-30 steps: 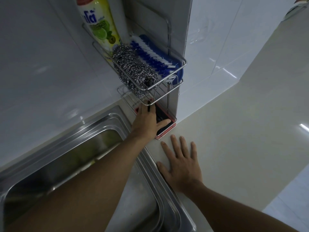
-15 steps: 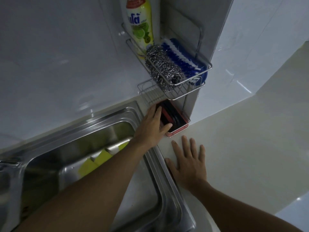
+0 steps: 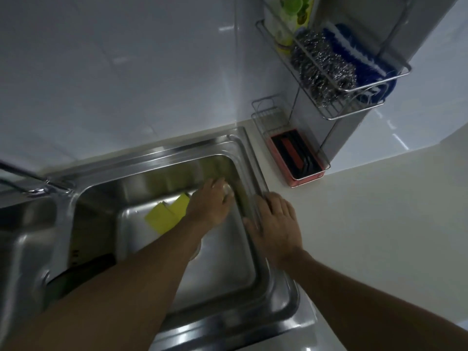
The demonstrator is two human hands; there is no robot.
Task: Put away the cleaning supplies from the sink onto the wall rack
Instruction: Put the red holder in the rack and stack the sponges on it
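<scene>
Left arm stretches forward and down, left hand (image 3: pixel 210 203) low inside the sink by its right wall, fingers curled, blurred; right hand (image 3: pixel 274 221) lies flat, palm down, on the sink's right rim, fingers spread forward; forearm bare.

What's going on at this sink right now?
A person is clearing cleaning supplies from the sink. The left hand reaches into the basin beside two yellow sponges; the right hand rests on the sink's rim. The wall rack already holds a steel scourer, blue brush and detergent bottle.
</scene>
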